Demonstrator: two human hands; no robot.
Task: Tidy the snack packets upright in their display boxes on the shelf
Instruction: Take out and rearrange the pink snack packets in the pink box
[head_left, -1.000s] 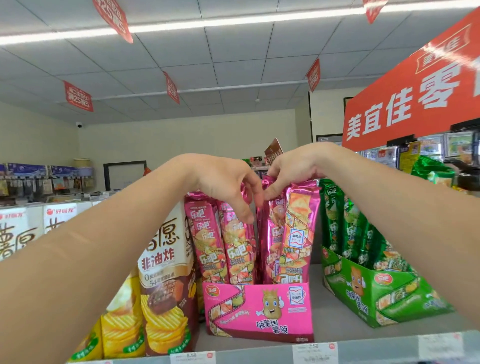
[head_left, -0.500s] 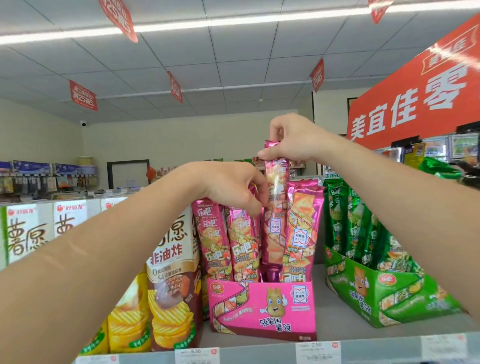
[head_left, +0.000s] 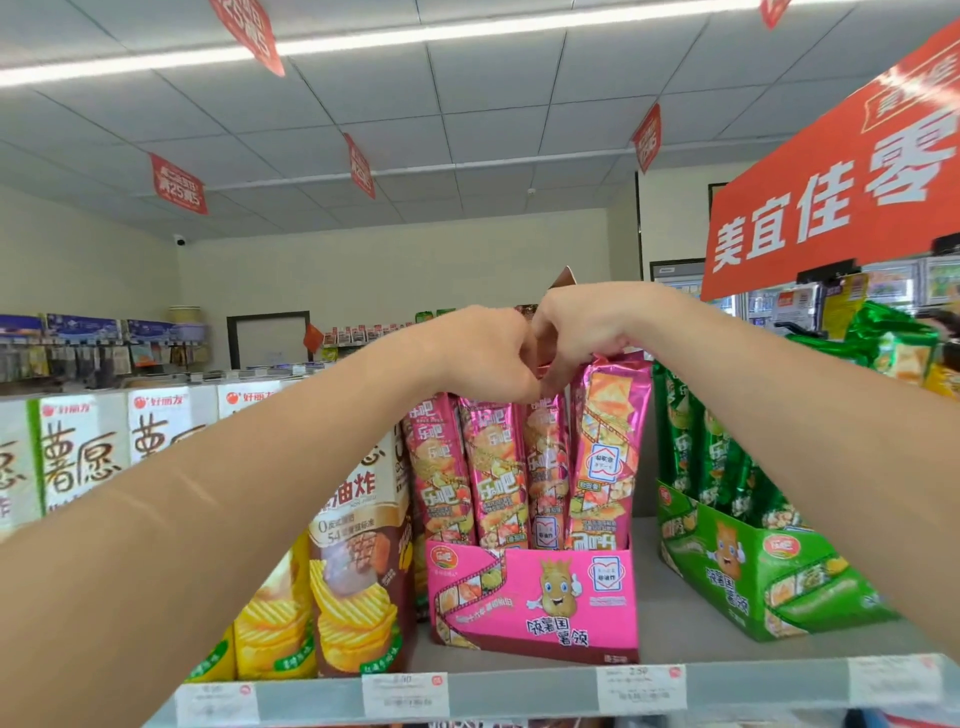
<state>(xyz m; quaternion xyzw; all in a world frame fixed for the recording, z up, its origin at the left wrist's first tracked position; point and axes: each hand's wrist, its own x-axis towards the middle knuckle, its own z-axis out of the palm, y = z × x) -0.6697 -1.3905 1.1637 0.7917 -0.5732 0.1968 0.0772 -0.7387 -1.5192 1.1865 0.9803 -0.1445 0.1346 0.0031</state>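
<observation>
Pink packets: four tall pink foil snack packets (head_left: 496, 467) stand upright, side by side, in a pink cardboard display box (head_left: 530, 597) with a cartoon potato on its front.
Box position: the box sits on the grey shelf (head_left: 675, 634), between a brown-and-white crisp carton (head_left: 358, 545) and a green cardboard display box (head_left: 753, 577).
Left hand: the left hand (head_left: 483, 353) is knuckles up, its fingers curled down and pinching the top edges of the middle packets.
Right hand: the right hand (head_left: 582, 327) touches the left, its fingers curled down and pinching packet tops next to the rightmost one. Which packet each hand holds cannot be told, since the hands cover the tops.
Green packets: green foil snack packets (head_left: 691, 431) lean backward in the green box, just right of the pink one.
Left of shelf: white crisp cartons with brown lettering (head_left: 83, 452) stand in a row.
Shelf edge: white price labels (head_left: 641, 688) sit on the front rail.
Overhead: a red sign with white characters (head_left: 831, 182) hangs at upper right.
</observation>
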